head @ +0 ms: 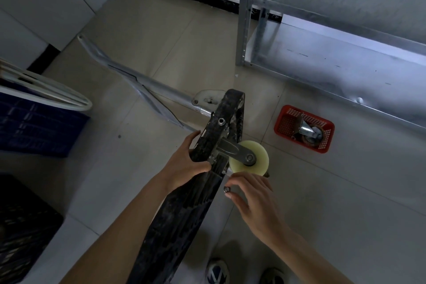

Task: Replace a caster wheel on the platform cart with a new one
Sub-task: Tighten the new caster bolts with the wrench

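- Pale tiled floor (175, 37), dim light; white wall w/ black skirting along the far side.
- Galvanised metal shelving (322, 53) upper right, its post standing on the tiles.
- Platform cart (184, 214) is tipped up on edge, black deck running from bottom centre up to mid-frame; its silver folding handle (143, 83) lies flat on the floor, stretching away to the upper left.
- Caster wheel (249, 157), pale yellowish w/ a grey metal bracket, sits against the underside of the deck near the top corner, sticking out to the right.
- Left hand (184, 163) grasps the deck edge just left of the caster bracket: fingers wrapped over the edge, thumb on the near side.
- Right hand (251, 196) hovers just below the wheel, pinching a small nut (226, 189) betw. thumb and fingertips, close to the deck's right side; can't tell if the nut touches the cart.
- Red basket (285, 127) on the floor right of the cart, near the shelf base, holds another caster (309, 131) w/ a shiny metal fork, lying on its side.
- Dark blue crate (34, 127) at left w/ white curved tubing resting on top; a black crate (20, 226) lower left.
- Person's shoes (217, 272) visible at the bottom edge, right of the deck.
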